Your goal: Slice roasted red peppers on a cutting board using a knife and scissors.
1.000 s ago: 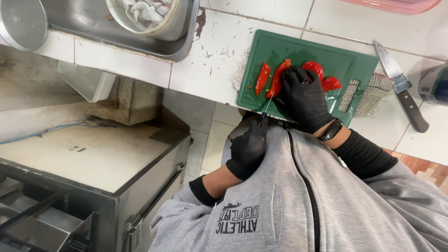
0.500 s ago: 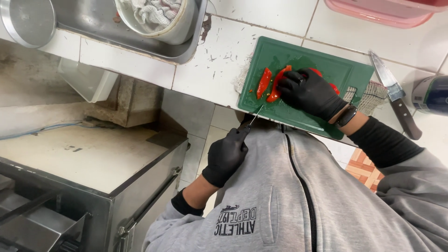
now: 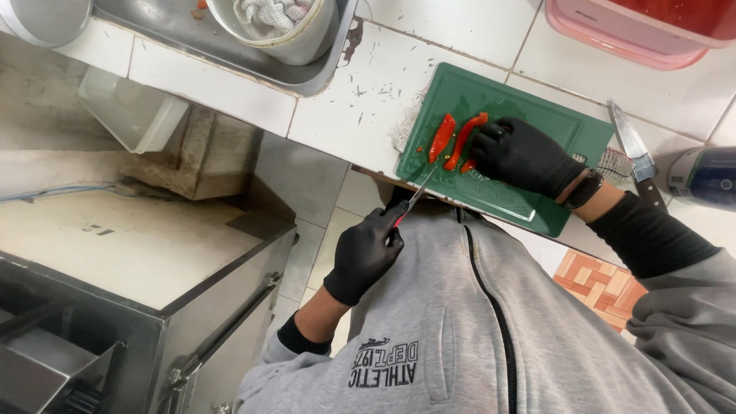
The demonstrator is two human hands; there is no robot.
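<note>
Head | left hand (image 3: pixel 366 249) still grips small knife (image 3: pixel 415 195), lower | right hand (image 3: pixel 524 156) stays pressing red peppers (image 3: pixel 452 138)

Pepper strips (image 3: pixel 452 139) lie on the cutting board (image 3: pixel 552 126) on the tabletop (image 3: pixel 368 92), a large knife (image 3: pixel 635 153) beside it, a sink (image 3: pixel 176 31) further along.

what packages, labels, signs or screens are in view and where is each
Printed emblem: on the front of the grey zip sweatshirt, bottom centre; dark lettering with a small figure above it, seen upside down.
Blue-grey device: on the white tiled counter at the right edge, beside the large knife; a round mark on its face, too blurred to tell if it is a screen.
No packages or signs.
</note>
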